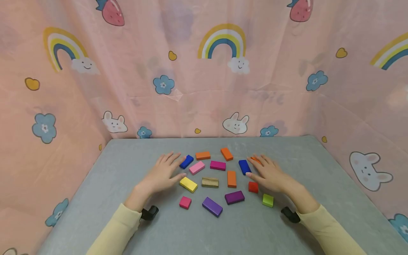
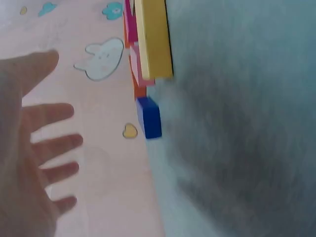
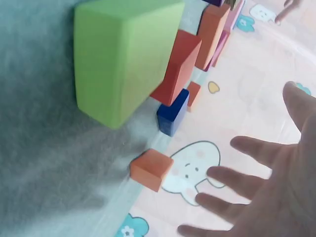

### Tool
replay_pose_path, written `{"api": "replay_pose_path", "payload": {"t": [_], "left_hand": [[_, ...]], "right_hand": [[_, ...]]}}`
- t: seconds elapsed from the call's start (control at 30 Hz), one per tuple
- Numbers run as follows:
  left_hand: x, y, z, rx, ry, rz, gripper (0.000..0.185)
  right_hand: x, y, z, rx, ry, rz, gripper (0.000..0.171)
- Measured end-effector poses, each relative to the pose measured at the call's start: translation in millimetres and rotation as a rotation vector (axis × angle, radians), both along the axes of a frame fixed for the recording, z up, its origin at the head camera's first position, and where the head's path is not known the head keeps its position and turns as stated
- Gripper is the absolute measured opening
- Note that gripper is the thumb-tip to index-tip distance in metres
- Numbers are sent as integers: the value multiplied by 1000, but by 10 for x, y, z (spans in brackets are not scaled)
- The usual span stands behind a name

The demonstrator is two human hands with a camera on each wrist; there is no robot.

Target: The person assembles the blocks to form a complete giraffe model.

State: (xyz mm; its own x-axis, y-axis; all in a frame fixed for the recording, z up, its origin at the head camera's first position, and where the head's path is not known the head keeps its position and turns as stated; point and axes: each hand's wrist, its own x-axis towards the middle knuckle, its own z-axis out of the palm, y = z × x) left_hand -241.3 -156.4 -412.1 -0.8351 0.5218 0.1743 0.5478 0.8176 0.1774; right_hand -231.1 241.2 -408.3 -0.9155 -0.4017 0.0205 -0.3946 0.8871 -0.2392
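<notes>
Left hand: flat, fingers spread, grip wide and holding nothing, on the grey tabletop. Yellow block just inward of its thumb, long axis slanting. Right hand: likewise spread and empty. Blue block beside its fingertips, red block by its thumb. Scattered blocks lie between both hands.

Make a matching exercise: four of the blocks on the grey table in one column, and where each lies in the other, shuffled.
Blocks:
1. yellow block
2. green block
3. wood-grain block
4. red block

Places:
A. just right of the yellow block
B. under the left hand's thumb
C. nearest the right wrist, at the right end
D. by the right hand's thumb

Pairs: 1-B, 2-C, 3-A, 4-D
</notes>
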Motion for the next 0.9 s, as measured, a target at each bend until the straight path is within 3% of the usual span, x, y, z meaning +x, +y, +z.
{"api": "replay_pose_path", "payload": {"t": [0.2, 0.33, 0.53, 0.7, 0.9], "left_hand": [[82, 158, -5, 53, 91, -132, 56], [122, 254, -57, 80, 87, -217, 50], [179, 401, -140, 96, 70, -335, 45], [238, 506, -169, 124, -44, -386, 41], [264, 586, -189, 191, -206, -429, 37]], "right_hand": [[56, -61, -15, -119, 57, 69, 61], [121, -116, -46, -178, 44, 101, 55], [157, -170, -120, -265, 79, 272, 45], [182, -232, -170, -292, 23, 353, 39], [190, -270, -199, -301, -51, 374, 33]]}}
